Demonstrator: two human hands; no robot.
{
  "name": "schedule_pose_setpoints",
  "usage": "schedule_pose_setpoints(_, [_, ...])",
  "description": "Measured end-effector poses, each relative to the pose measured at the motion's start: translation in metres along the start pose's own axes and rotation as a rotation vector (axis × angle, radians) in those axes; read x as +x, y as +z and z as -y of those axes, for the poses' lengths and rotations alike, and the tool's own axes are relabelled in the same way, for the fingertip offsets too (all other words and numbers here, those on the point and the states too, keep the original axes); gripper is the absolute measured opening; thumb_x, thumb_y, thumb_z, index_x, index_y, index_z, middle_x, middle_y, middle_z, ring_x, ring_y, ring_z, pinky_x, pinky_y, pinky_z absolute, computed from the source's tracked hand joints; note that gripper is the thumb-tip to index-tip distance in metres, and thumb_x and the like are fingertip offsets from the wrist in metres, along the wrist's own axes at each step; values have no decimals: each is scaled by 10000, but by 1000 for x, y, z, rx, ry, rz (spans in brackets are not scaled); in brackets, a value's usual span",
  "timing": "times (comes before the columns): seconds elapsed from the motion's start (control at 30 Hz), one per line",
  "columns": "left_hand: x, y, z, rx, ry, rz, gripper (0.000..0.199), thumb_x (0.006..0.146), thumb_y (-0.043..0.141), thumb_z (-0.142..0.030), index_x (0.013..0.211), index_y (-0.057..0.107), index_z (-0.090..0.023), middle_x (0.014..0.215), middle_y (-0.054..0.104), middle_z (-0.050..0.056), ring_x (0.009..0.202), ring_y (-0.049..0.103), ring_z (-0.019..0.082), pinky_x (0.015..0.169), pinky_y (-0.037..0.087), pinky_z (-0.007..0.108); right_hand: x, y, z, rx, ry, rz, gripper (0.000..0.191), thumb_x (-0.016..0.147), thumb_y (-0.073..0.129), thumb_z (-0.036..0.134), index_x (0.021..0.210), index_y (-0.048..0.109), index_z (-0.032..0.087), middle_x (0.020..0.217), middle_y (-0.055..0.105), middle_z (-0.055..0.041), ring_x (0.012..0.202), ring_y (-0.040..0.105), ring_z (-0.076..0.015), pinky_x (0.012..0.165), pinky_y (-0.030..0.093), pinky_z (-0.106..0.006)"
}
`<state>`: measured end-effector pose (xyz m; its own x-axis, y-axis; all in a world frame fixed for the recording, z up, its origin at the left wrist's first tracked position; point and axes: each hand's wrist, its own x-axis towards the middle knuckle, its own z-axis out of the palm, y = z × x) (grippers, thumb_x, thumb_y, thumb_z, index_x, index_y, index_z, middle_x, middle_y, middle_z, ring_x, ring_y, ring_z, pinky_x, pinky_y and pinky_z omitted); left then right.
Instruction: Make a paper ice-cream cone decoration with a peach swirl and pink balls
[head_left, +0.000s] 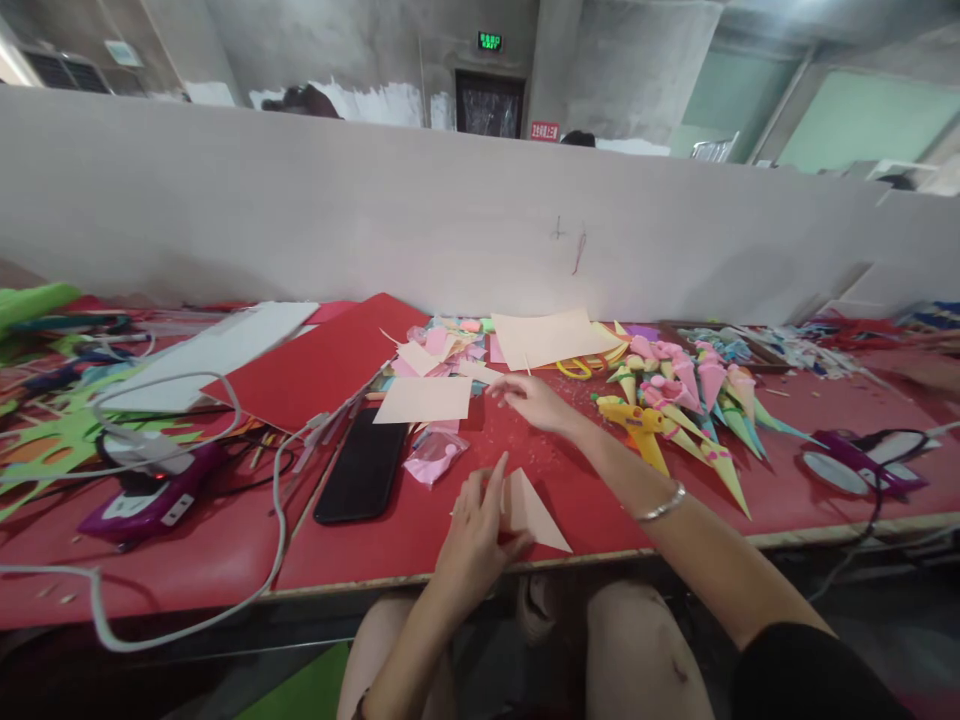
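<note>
My left hand rests at the table's front edge, fingers stretched out on a pale peach piece of paper that comes to a point at the top. Part of that paper is hidden under the hand. Farther back, my right hand hovers over the red table with its fingers apart and loosely bent; I see nothing held in it. Just left of its fingertips lies a rectangular cream paper sheet, overlapping a black phone. A small pink plastic packet sits between the phone and my hands.
To the right are a yellow glue gun and several decorated paper cones. A large red sheet, a white cable and a purple power strip lie left. A white partition stands behind.
</note>
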<state>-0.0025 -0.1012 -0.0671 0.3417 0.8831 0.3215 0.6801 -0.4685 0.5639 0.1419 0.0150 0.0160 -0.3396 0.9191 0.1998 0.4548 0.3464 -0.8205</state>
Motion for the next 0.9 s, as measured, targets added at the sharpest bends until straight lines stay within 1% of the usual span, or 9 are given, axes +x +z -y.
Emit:
schedule_pose_setpoints(0.13, [3,-9,-2,-114,4,35,637,727,535,-134,1310,294,-226,1031,572,66,952,526,208,895,389,428,-55,-18,10,-97,-132,94,408,712,332,-29,953,607,151,962,620,-59,869,576,-131,824,444,-309])
schedule_pose_setpoints(0.2, [4,-18,-5,-199,12,66,416,725,501,-96,1124,502,-213,944,610,48,876,546,186,823,429,366,-79,-24,9,-225,-282,172,493,696,301,-53,1033,584,171,1059,592,-69,1018,524,-140,920,397,-344])
schedule_pose_setpoints(0.27, [5,-26,-9,-289,46,101,224,712,479,-63,843,602,-197,867,629,35,860,554,174,807,422,335,-102,-27,6,-376,-324,261,546,694,307,-55,1117,550,191,1174,535,-83,1123,454,-160,963,369,-376])
schedule_pose_setpoints(0.37, [6,-34,-13,-391,98,165,194,705,478,-47,653,598,-190,800,652,24,830,574,159,827,396,331,-134,-25,-1,-591,-335,313,554,721,373,-24,1198,499,230,1288,448,-97,1203,380,-201,983,357,-402])
schedule_pose_setpoints(0.47, [9,-36,-15,-421,137,209,232,729,469,-63,598,607,-196,763,672,26,797,592,154,831,393,341,-159,-16,-9,-765,-342,193,480,762,468,58,1190,510,273,1326,401,-112,1230,342,-265,959,376,-449])
schedule_pose_setpoints(0.6, [12,-36,-12,-466,196,277,275,773,430,-98,594,608,-206,815,686,53,941,577,180,857,409,359,-170,-4,-16,-848,-381,-14,358,821,497,200,1159,534,312,1328,422,-86,1226,362,-254,931,412,-434])
schedule_pose_setpoints(0.7, [13,-39,-6,-434,215,367,277,768,419,-88,599,600,-212,882,681,66,1063,522,197,911,387,391,-166,1,-18,-859,-490,2,314,836,492,231,1134,546,313,1319,456,-48,1234,368,-225,948,402,-423])
schedule_pose_setpoints(0.8, [10,-48,-1,-314,228,387,261,697,418,-35,653,608,-209,987,653,65,1085,503,194,913,398,379,-161,3,-21,-855,-597,28,244,860,456,219,1063,586,258,1270,517,-17,1225,391,-182,963,399,-378])
schedule_pose_setpoints(0.9, [1,-59,0,-133,255,369,433,596,369,16,844,625,-230,1075,611,41,1072,504,171,893,421,339,-161,6,-25,-870,-652,23,244,875,406,161,1018,601,190,1228,556,-33,1208,418,-162,946,419,-335])
